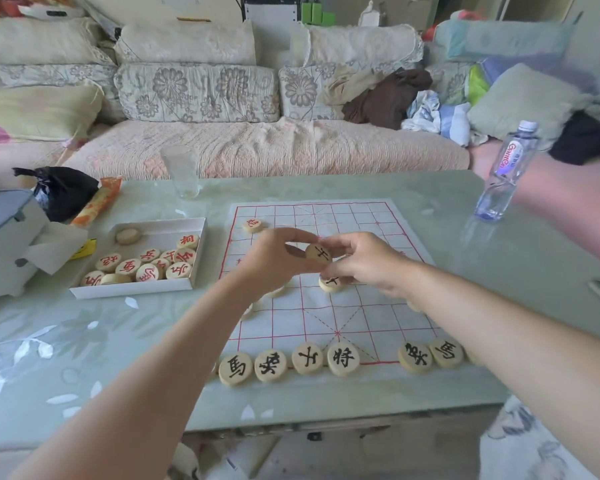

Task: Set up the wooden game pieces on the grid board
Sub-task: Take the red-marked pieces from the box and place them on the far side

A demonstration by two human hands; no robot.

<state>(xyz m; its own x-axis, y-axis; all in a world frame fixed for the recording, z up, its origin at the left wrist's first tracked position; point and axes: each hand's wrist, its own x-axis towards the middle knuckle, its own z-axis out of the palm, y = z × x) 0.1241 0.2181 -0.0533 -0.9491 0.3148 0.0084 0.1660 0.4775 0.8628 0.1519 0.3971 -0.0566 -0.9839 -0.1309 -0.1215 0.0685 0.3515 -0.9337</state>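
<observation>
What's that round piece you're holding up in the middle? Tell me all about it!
The held piece is a small round disc of pale wood with a black character on its face. It is tilted and raised above the grid board, pinched between the fingertips of the left hand and the right hand.

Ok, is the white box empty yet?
Not empty: the white box holds roughly a dozen wooden pieces, most showing red characters.
</observation>
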